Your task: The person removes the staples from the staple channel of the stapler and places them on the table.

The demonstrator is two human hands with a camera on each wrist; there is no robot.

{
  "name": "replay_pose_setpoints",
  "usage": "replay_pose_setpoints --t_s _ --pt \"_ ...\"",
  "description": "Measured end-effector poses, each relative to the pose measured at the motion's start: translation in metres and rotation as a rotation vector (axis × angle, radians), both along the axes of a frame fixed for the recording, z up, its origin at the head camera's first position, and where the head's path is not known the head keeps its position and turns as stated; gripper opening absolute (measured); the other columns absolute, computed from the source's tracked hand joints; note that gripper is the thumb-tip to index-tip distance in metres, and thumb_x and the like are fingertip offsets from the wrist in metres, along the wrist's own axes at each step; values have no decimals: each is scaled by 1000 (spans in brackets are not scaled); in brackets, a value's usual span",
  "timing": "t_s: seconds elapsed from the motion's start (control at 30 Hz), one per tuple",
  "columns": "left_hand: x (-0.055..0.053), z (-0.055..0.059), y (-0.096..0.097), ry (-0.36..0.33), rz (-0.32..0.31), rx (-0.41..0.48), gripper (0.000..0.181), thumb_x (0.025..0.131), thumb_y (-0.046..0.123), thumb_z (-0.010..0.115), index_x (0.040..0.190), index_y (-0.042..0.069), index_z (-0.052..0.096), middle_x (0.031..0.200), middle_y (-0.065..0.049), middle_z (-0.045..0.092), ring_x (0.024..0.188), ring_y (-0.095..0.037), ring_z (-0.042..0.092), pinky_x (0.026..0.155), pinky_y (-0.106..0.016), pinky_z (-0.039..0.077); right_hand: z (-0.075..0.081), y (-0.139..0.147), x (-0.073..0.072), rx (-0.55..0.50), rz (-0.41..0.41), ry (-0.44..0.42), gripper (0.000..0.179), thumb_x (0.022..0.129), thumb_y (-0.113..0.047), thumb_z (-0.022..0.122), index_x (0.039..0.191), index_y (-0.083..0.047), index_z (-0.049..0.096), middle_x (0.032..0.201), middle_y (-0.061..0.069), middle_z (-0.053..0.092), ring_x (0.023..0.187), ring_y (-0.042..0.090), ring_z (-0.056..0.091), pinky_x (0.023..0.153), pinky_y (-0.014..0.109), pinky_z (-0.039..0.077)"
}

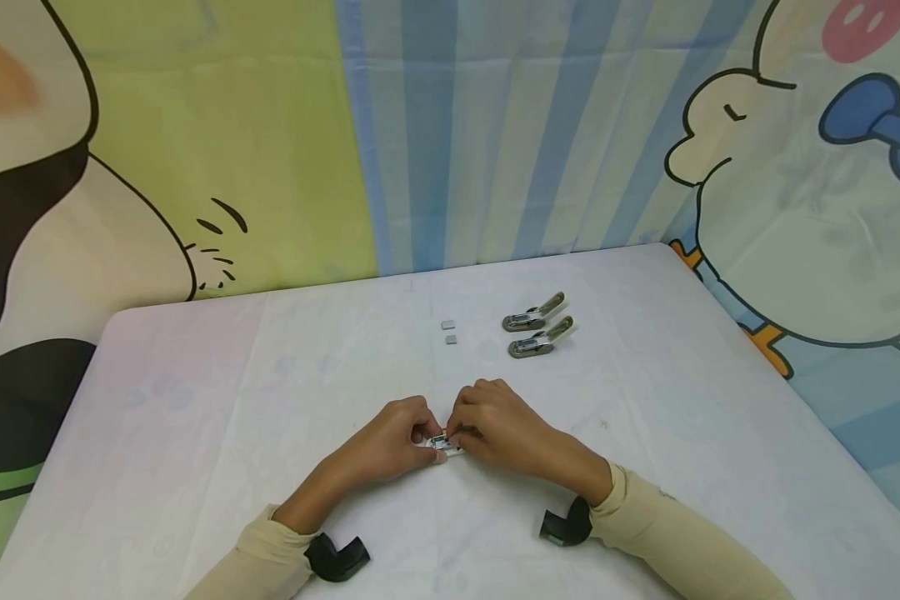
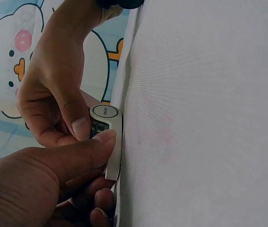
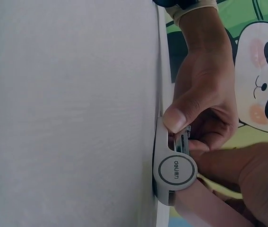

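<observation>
A small white stapler (image 3: 177,170) with a pink lever (image 3: 204,205) swung back is held between both hands low over the table. Its metal staple track (image 3: 182,140) shows beside the round hinge cap. My left hand (image 1: 390,442) pinches the base, thumb on the near side. My right hand (image 1: 498,433) has curled fingers and thumb at the track, close to the hinge. Whether a staple strip sits between the right fingertips is hidden. Beyond the hands lie two small silver staple strips (image 1: 448,324).
Two olive-grey staplers (image 1: 532,318) with raised levers lie behind and right of the hands. The table has a white cloth (image 1: 330,350). Striped and cartoon-printed fabric (image 1: 480,125) hangs behind its far edge.
</observation>
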State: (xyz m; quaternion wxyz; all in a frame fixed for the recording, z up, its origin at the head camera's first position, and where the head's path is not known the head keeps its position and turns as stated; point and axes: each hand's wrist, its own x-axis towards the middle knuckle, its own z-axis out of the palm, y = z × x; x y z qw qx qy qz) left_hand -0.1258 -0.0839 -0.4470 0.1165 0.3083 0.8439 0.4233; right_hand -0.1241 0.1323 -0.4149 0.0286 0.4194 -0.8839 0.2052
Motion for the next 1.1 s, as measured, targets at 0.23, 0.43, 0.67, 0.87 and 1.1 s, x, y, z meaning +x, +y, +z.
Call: replay_pose_setpoints --t_s 0.23,0.43,0.67,0.87,1.1 --pt "0 1 0 3 0 6 16 77 8 82 85 7 69 79 1 54 73 -13 53 64 -25 46 0 -1 1 38 -31 18 8 83 -12 76 85 -18 72 87 -10 60 80 10 51 75 31 39" --pt "0 1 1 -2 0 7 16 77 7 82 85 7 69 79 1 54 72 -13 52 63 -25 46 0 -2 2 71 -59 29 10 87 -15 74 97 -17 73 92 -8 62 85 12 54 79 33 40" --pt "0 0 1 3 0 1 16 77 8 82 85 8 68 78 1 54 72 -13 52 63 -25 46 0 -4 3 94 -84 -1 11 87 -17 74 98 -17 75 92 -6 63 86 13 56 78 34 41" --pt "0 0 0 7 3 10 17 76 7 83 84 8 68 78 2 54 72 -13 52 63 -25 46 1 -5 3 95 -94 -37 10 87 -17 74 97 -17 74 94 -6 65 88 13 56 82 37 40" --pt "-1 -1 0 17 -2 8 15 77 9 82 83 10 69 78 3 54 72 -11 52 64 -25 46 5 -4 4 95 -76 -85 11 86 -22 76 96 -19 73 94 -9 63 88 11 54 86 37 38"
